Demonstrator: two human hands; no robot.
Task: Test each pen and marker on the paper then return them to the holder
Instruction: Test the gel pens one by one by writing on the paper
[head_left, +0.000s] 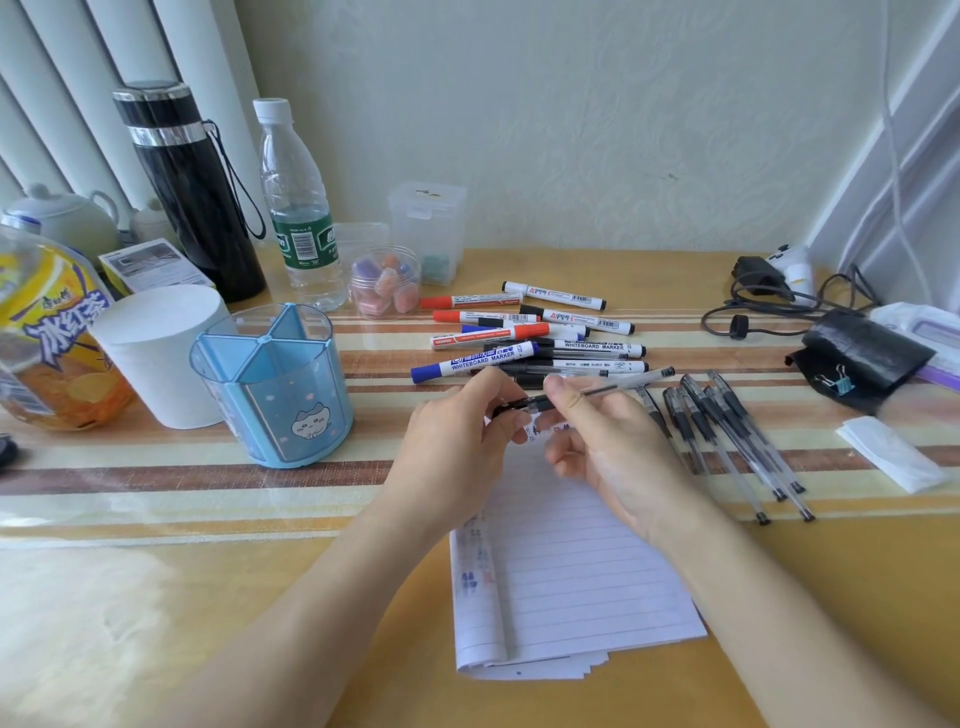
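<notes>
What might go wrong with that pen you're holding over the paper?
The pen, pinched between the left hand and the right hand, might slip and leave a stray mark on the paper. The right forearm lies close to the loose gel pens; a nudge might scatter them.

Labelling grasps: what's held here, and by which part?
One pen, in both hands: the left hand pinches its black end, the right hand pinches the clear barrel near the middle.
</notes>
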